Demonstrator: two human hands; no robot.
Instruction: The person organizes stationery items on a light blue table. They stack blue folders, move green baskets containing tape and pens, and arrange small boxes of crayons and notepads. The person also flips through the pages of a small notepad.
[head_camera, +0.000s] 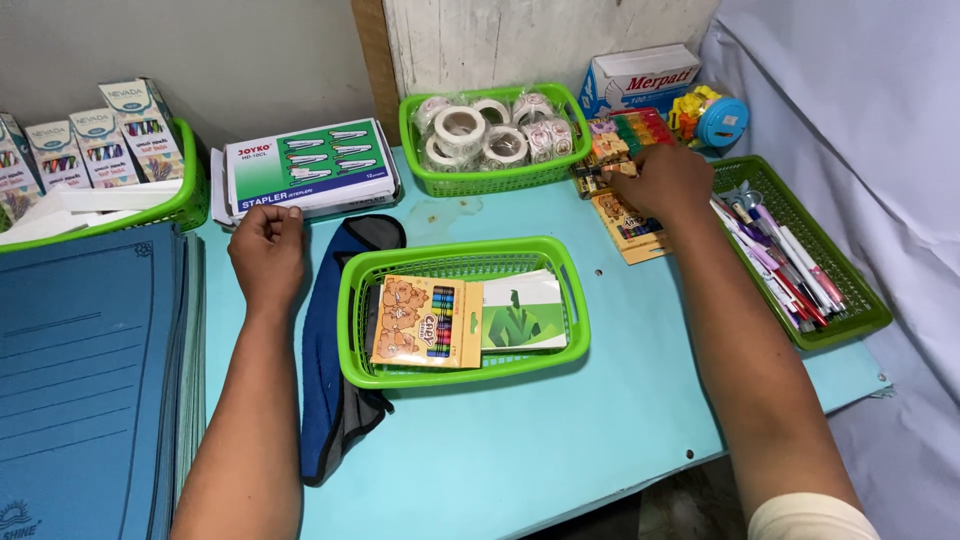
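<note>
Up top, the right hand covers the crayon packs — fingers curled, grip hidden; left hand loosely closed, empty.

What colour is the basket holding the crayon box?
Bright green; the basket shows best in the head view, with the crayon box inside.

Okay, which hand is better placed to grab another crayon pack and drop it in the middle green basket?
Right. The right hand already rests on the stacked crayon packs beside the basket. The left hand lies fisted by the stapler box, the basket between it and the packs.
</note>
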